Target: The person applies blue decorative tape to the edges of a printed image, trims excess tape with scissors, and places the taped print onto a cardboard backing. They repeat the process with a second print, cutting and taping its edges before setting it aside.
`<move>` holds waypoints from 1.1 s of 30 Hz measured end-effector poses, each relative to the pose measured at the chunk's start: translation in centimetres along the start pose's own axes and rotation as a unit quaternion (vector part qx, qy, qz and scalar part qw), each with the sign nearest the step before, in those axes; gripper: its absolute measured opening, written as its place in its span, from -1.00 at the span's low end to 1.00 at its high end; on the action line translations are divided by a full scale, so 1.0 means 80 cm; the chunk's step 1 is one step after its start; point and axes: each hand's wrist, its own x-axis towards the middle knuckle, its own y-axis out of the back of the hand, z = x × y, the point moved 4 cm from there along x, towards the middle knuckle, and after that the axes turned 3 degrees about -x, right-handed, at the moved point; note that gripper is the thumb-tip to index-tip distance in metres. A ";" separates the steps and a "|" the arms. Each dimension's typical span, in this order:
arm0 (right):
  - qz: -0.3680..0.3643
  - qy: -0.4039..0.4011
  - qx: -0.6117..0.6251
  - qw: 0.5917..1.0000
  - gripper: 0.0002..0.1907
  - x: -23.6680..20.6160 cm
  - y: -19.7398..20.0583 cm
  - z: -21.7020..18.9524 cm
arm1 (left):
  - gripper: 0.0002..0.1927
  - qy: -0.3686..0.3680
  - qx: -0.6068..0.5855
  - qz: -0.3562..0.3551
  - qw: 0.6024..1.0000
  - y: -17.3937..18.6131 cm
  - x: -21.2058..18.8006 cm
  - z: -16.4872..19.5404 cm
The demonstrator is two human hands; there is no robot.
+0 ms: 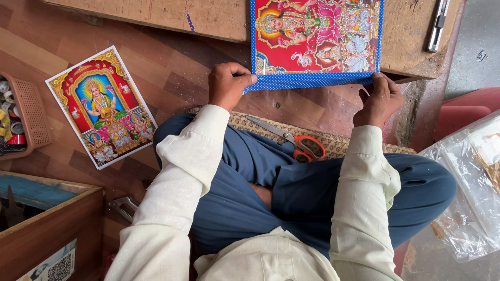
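Two hands pinch the near edge of a glossy religious picture (316,39), red in the middle with a blue dotted border. The left hand (228,85) is curled shut on the border's near left corner, thumb on top; the right hand (380,100) grips the near right corner, fingers folded over the edge. The picture lies on a low wooden board (208,18) serving as a table, its near strip hanging past the board's near edge toward the person's lap. Its near edge runs left to right between the hands; how far the sheet reaches away from the person cannot be told, since the top is cut off by the frame. The printed figures stand upright as seen by the person.

Orange-handled scissors (291,140) lie shut on a patterned mat (359,145) just below the picture, blades pointing left toward the left hand. A second religious print (101,106), white-bordered, lies on the wooden floor (172,67) to the left, well apart, its long axis tilted slightly. Left of it a brown basket (32,112) holds rolls of tape. A utility knife (437,26) rests at the board's far right corner. A clear plastic bag (469,187) lies at the right, and a wooden box (52,224) sits at the lower left.
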 end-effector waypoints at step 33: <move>-0.012 0.024 0.004 1.000 -0.84 0.001 -0.005 0.004 | -0.84 -0.052 0.071 0.015 0.996 0.004 -0.012 0.009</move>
